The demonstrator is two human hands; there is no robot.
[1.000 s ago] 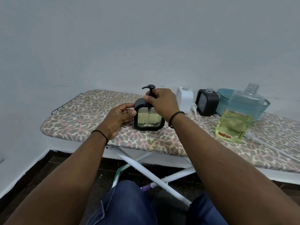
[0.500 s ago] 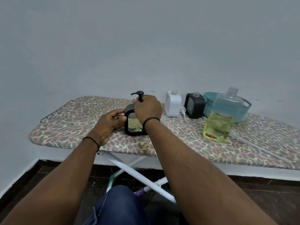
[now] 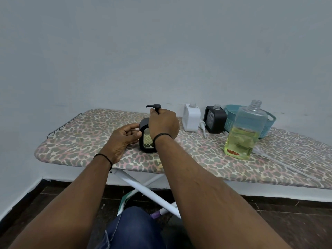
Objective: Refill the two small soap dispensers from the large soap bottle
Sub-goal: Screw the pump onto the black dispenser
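Note:
A small black soap dispenser (image 3: 146, 141) with yellowish liquid behind its patterned window stands on the ironing board (image 3: 80, 137). My left hand (image 3: 124, 139) grips its left side. My right hand (image 3: 163, 125) is closed around the neck of its black pump head (image 3: 154, 106), covering most of the body. To the right stand a white dispenser (image 3: 191, 117) and a second black dispenser (image 3: 215, 119), both without pumps. The large clear soap bottle (image 3: 245, 133), uncapped and roughly half full of yellow liquid, stands further right.
A loose white pump (image 3: 202, 125) lies between the two uncapped dispensers. A teal basket (image 3: 269, 123) sits behind the big bottle against the wall. The board's white legs (image 3: 147, 193) cross above my knee. A thin clear tube (image 3: 287, 166) lies along the board's right part.
The camera has tilted up and pulled back. My right hand has turned around the pump neck, now hiding more of the dispenser. My left hand keeps its hold.

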